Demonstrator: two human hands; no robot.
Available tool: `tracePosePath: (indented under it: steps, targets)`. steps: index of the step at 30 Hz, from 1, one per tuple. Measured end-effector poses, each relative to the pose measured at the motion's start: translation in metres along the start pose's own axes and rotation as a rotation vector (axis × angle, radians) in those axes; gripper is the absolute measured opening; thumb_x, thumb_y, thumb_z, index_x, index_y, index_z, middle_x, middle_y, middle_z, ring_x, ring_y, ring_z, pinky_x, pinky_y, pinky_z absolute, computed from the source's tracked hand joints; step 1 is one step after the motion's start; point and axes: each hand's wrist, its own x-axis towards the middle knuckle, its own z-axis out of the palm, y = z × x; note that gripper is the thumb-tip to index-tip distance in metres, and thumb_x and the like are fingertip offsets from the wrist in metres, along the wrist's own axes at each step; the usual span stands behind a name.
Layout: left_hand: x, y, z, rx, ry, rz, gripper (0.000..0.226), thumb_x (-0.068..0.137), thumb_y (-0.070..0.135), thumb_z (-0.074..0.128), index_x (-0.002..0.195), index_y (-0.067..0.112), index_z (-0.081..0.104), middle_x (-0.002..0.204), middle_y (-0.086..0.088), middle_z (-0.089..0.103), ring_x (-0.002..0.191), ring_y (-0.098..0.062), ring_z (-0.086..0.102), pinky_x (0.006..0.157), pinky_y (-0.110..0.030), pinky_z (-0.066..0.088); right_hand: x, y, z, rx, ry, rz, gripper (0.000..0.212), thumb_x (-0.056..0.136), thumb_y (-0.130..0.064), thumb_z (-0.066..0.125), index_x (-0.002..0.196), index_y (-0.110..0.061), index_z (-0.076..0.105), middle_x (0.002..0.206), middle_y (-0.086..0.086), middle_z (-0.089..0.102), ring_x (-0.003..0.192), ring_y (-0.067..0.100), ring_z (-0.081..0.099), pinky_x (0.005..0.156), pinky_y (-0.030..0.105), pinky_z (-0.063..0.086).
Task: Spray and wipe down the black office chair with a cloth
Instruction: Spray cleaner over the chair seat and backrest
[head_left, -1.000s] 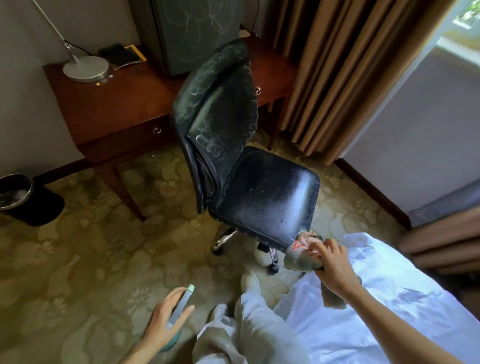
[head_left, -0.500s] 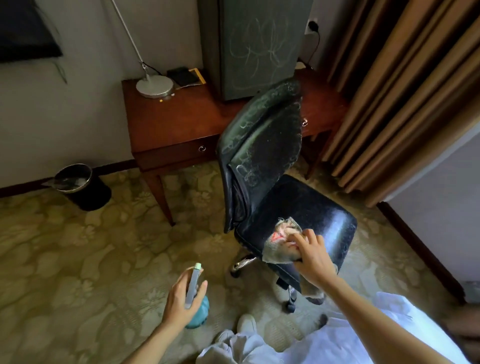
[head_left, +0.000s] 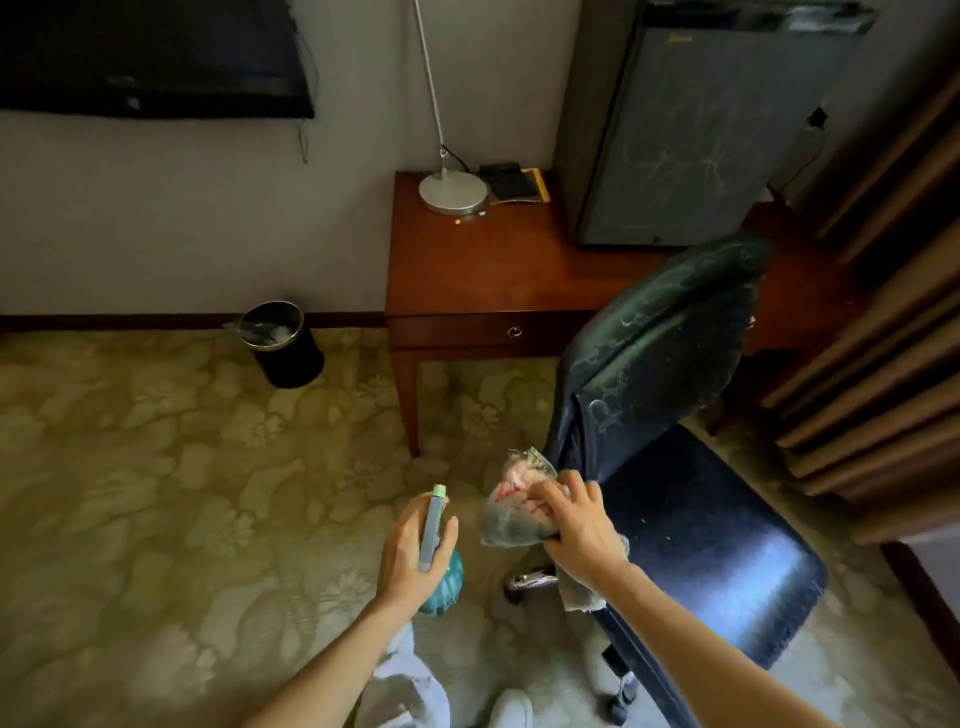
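The black office chair (head_left: 691, 525) stands at the right, its streaked backrest turned toward the desk and its shiny seat facing me. My right hand (head_left: 576, 525) grips a crumpled grey cloth (head_left: 514, 499) with red marks, held at the seat's left edge below the backrest. To the left of it, my left hand (head_left: 410, 551) holds a teal spray bottle (head_left: 439, 566) with a pale green nozzle pointing up, over the carpet and apart from the chair.
A wooden desk (head_left: 493, 275) behind the chair carries a lamp base (head_left: 453, 192) and a small fridge (head_left: 696, 124). A black waste bin (head_left: 283, 345) sits by the wall at left. Brown curtains (head_left: 883, 338) hang at the right. Patterned carpet covers the floor.
The view has swung left and closer to the chair. My right hand with the cloth has moved from the seat's front edge to its left side near the backrest. The bottle has risen.
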Motion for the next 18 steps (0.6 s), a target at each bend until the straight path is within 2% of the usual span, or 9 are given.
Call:
tracePosePath:
  steps: [4,9,14,18]
  targets:
    - [0.052,-0.019,-0.02,0.007,0.045,0.044,0.019,0.09,0.033,0.058,0.101,0.018,0.06,0.089,0.009,0.059,0.076,-0.005,0.06,0.066,-0.023,0.051,0.061,-0.039,0.009,0.023,-0.017,-0.07,0.054,0.074,-0.024,0.063,0.125,-0.03,0.047,0.125,0.002,0.035,0.106,0.028,0.035,0.081,0.043,0.048]
    - [0.14,-0.049,-0.047,0.123,0.043,0.157,0.028,0.092,0.044,0.051,0.096,0.018,0.06,0.092,0.005,0.049,0.077,-0.011,0.055,0.064,-0.032,0.05,0.148,-0.076,0.001,0.019,0.049,-0.014,0.054,0.075,-0.018,0.061,0.126,-0.03,0.045,0.13,0.003,0.033,0.112,0.028,0.032,0.085,0.04,0.047]
    - [0.234,-0.068,-0.073,0.338,0.031,0.214,0.04,0.092,0.056,0.042,0.106,0.024,0.062,0.091,0.008,0.053,0.08,-0.011,0.053,0.066,-0.029,0.047,0.223,-0.098,-0.021,0.031,0.135,0.047,0.053,0.077,-0.015,0.063,0.126,-0.028,0.047,0.13,0.005,0.036,0.114,0.027,0.031,0.088,0.038,0.043]
    - [0.304,-0.071,-0.084,0.371,0.025,0.227,0.041,0.092,0.055,0.041,0.109,0.024,0.061,0.092,0.008,0.056,0.081,-0.012,0.055,0.069,-0.031,0.049,0.263,-0.103,-0.034,0.04,0.172,0.081,0.052,0.077,-0.013,0.064,0.124,-0.027,0.048,0.128,0.004,0.036,0.111,0.025,0.032,0.086,0.034,0.042]
